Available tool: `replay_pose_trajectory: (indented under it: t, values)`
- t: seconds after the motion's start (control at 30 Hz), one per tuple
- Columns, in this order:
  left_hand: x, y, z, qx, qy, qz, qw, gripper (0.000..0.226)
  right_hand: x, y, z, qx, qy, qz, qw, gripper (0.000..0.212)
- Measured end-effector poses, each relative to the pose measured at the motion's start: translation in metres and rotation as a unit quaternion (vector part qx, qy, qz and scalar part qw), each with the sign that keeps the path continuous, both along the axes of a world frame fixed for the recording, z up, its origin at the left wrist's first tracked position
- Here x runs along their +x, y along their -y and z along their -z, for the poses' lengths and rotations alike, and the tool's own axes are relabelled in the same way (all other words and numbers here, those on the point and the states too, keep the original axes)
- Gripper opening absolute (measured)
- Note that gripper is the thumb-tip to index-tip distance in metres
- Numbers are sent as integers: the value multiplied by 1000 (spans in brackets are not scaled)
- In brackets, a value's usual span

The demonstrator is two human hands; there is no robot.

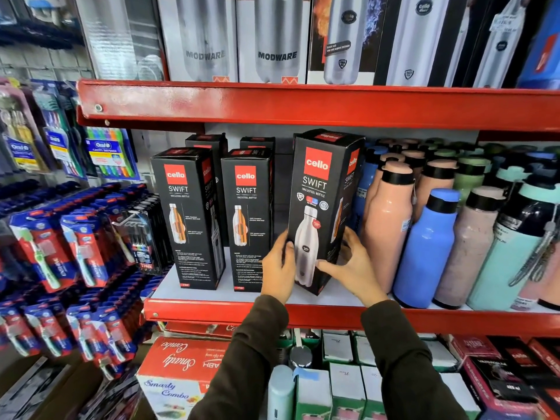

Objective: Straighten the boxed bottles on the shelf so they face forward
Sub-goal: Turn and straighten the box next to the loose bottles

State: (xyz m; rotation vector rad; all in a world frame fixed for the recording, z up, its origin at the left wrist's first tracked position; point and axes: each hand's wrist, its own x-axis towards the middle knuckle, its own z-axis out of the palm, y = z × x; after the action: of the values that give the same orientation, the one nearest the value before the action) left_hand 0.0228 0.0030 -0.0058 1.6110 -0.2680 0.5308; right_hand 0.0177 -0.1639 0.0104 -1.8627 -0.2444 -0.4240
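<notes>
Three black boxed bottles stand along the front of the red shelf (212,310). The left box (189,219) and the middle box (247,219) show a side panel with an orange cutaway bottle. The right box (321,204) shows a white bottle and leans slightly. My left hand (277,265) grips its lower left edge. My right hand (348,262) grips its lower right corner. More black boxes (209,142) stand behind, mostly hidden.
Loose pink, blue and green bottles (424,237) crowd the shelf right of the held box. Toothbrush packs (75,237) hang at the left. Tall boxed bottles (272,40) fill the shelf above. Cartons (181,368) sit below.
</notes>
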Motion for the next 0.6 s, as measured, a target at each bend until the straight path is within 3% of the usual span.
replay_pose_trajectory:
  t: [0.1, 0.3, 0.6]
  values:
    - [1, -4, 8, -6, -9, 25, 1000, 37, -2, 2, 2, -2, -12, -44, 999, 100]
    - [-7, 0, 13, -24, -16, 21, 999, 39, -3, 0, 4, -7, -21, -61, 998, 81]
    - [-1, 13, 18, 32, -22, -34, 999, 49, 3, -5, 10, -73, -16, -22, 997, 76]
